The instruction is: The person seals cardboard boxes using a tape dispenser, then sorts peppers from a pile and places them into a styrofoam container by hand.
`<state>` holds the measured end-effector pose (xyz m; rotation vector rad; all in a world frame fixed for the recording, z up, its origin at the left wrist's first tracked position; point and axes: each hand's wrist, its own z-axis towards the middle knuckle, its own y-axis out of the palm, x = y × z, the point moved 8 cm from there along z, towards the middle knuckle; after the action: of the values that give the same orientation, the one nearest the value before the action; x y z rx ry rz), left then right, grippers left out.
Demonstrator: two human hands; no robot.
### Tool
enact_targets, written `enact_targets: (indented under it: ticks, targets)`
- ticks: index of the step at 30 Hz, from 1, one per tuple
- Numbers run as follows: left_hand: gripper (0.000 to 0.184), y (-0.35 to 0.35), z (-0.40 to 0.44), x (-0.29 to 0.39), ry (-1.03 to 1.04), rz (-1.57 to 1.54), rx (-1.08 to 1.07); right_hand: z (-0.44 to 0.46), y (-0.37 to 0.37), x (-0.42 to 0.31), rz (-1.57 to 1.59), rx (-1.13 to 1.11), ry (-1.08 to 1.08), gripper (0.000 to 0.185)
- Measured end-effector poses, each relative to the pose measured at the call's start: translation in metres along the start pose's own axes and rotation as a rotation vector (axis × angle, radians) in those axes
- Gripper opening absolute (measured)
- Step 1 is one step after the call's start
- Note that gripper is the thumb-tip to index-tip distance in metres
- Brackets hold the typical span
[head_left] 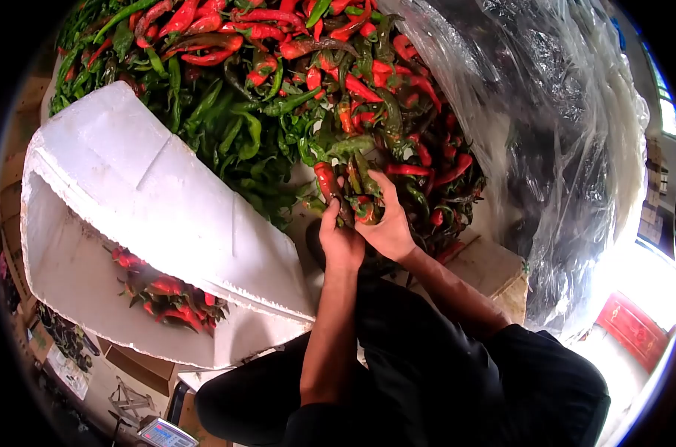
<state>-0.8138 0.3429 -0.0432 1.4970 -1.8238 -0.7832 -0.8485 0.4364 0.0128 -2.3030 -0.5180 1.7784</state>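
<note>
My left hand point(341, 240) is closed round a long dark-red chili pepper point(326, 179), which points up and away from my palm. Close against it, my right hand point(389, 227) has its thumb and fingers curled round red and green chili peppers point(366, 211). The two hands nearly touch, so parts of the held peppers are hidden. Just beyond my fingers spreads a large heap of chili peppers, with red ones point(360, 89) at the top and right and green ones point(241, 134) toward the left.
A white foam box point(166, 194) lies tipped on its side at the left, with red chili peppers point(178, 298) inside. Clear plastic sheeting point(539, 119) covers the right side. A digital scale point(166, 432) shows at the bottom left, near a cardboard box point(137, 369).
</note>
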Motion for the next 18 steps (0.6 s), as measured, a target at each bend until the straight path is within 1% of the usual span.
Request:
enact_targets:
  ticks: [6,9,10,13,14,15,17,18]
  targets:
    - [0.054,0.020,-0.033,0.022,0.118,0.061,-0.079,-0.010,0.007,-0.040,-0.032,-0.067,-0.141,0.083]
    - [0.055,0.040,-0.044,0.033,0.197,0.158,-0.076,-0.009,0.007,-0.050,0.063,-0.077,-0.139,0.082]
    - [0.055,0.048,-0.046,0.039,0.264,0.213,-0.080,-0.007,0.010,-0.049,0.257,-0.102,-0.027,0.081]
    - [0.057,0.045,-0.052,0.044,0.294,0.242,-0.003,-0.009,0.009,-0.070,0.159,-0.109,-0.124,0.081]
    - [0.057,0.046,-0.058,0.045,0.283,0.142,-0.020,-0.015,0.010,-0.083,0.104,-0.070,-0.187,0.079]
    - [0.058,0.068,-0.071,0.054,0.310,0.164,-0.037,-0.021,0.008,-0.102,0.003,-0.045,-0.235,0.079]
    - [0.059,0.074,-0.086,0.068,0.331,0.205,-0.132,-0.035,0.009,-0.136,-0.068,-0.010,-0.462,0.078]
    - [0.061,0.089,-0.099,0.078,0.366,0.231,-0.203,-0.041,0.013,-0.145,-0.076,0.000,-0.513,0.076]
